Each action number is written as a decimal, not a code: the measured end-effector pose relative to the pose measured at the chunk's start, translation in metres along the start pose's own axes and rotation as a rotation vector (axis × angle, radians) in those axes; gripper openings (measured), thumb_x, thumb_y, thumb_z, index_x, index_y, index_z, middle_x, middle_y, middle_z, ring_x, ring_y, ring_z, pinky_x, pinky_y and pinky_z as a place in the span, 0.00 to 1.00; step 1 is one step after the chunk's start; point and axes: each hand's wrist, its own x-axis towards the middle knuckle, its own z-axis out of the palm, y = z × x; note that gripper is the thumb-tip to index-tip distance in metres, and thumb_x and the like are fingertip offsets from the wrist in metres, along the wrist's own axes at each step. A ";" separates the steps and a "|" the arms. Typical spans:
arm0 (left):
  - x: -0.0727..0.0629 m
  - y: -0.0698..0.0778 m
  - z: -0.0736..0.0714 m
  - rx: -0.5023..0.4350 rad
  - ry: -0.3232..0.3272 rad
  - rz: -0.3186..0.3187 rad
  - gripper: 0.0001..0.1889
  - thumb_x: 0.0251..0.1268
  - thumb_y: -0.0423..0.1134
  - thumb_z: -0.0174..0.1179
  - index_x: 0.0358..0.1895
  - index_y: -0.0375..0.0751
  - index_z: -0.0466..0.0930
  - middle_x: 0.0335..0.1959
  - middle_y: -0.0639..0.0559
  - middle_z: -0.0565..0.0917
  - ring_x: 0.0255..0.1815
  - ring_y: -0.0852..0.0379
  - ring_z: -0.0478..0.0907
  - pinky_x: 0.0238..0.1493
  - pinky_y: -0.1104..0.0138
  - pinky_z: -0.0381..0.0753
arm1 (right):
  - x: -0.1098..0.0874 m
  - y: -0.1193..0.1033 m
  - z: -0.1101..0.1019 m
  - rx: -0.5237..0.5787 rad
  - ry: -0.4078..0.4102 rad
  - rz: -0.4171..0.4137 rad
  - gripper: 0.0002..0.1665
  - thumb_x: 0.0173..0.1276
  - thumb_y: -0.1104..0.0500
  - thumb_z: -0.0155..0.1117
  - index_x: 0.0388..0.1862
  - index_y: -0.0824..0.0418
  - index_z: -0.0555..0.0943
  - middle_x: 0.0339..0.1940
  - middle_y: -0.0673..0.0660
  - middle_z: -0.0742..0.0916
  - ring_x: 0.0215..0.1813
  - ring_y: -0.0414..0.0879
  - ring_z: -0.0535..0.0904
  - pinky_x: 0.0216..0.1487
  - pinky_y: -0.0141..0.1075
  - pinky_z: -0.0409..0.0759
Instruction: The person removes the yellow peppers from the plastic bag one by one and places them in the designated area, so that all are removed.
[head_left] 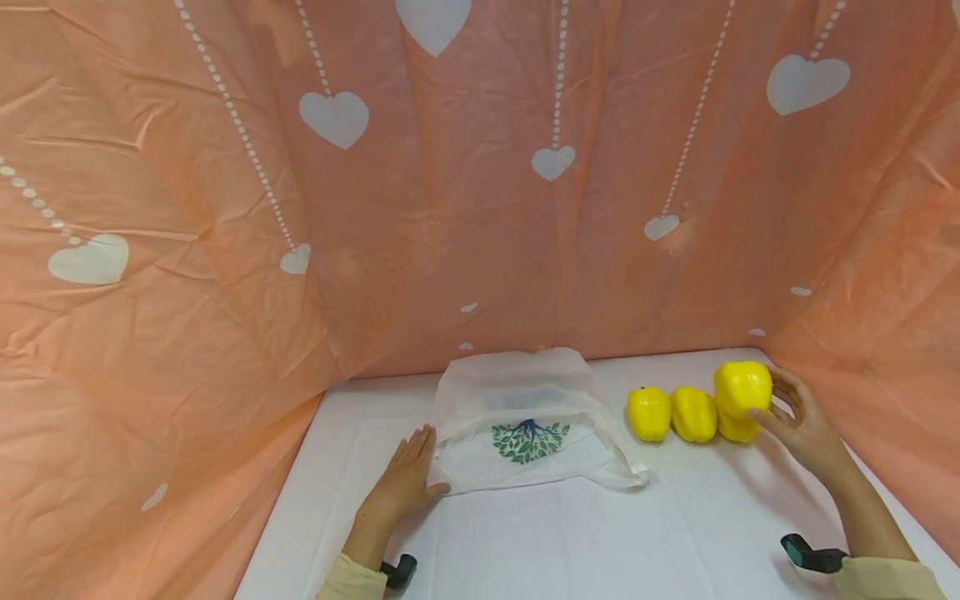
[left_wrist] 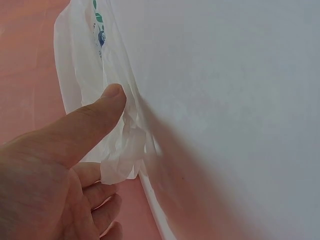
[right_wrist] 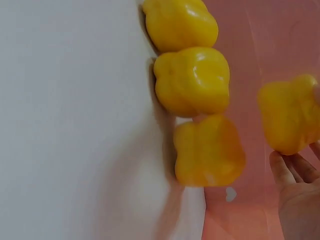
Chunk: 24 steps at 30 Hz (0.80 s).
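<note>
My right hand (head_left: 806, 429) grips a yellow bell pepper (head_left: 742, 388) between thumb and fingers, raised above the row on the table. Three more yellow bell peppers stand side by side: a left one (head_left: 648, 414), a middle one (head_left: 693, 414) and a right one (head_left: 738, 427), partly hidden behind the held pepper in the head view. The right wrist view shows the held pepper (right_wrist: 290, 115) apart from the row. My left hand (head_left: 405, 479) rests with straight fingers at the left edge of a thin white bag (head_left: 517, 383) printed with a green-leaved tree, which lies flat.
A white-covered table (head_left: 525, 542) lies under everything. Behind it and along both sides hangs an orange sheet (head_left: 480, 208) with white hearts. A dark wrist device shows at the left wrist (head_left: 399, 572) and another at the right wrist (head_left: 813, 555).
</note>
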 end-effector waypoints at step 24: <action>0.001 -0.001 0.002 0.007 0.002 0.003 0.50 0.69 0.44 0.74 0.81 0.19 0.54 0.84 0.26 0.58 0.86 0.32 0.54 0.87 0.43 0.49 | -0.008 0.019 -0.034 -0.074 0.061 0.019 0.44 0.80 0.70 0.60 0.87 0.51 0.56 0.67 0.25 0.66 0.63 0.17 0.61 0.68 0.09 0.59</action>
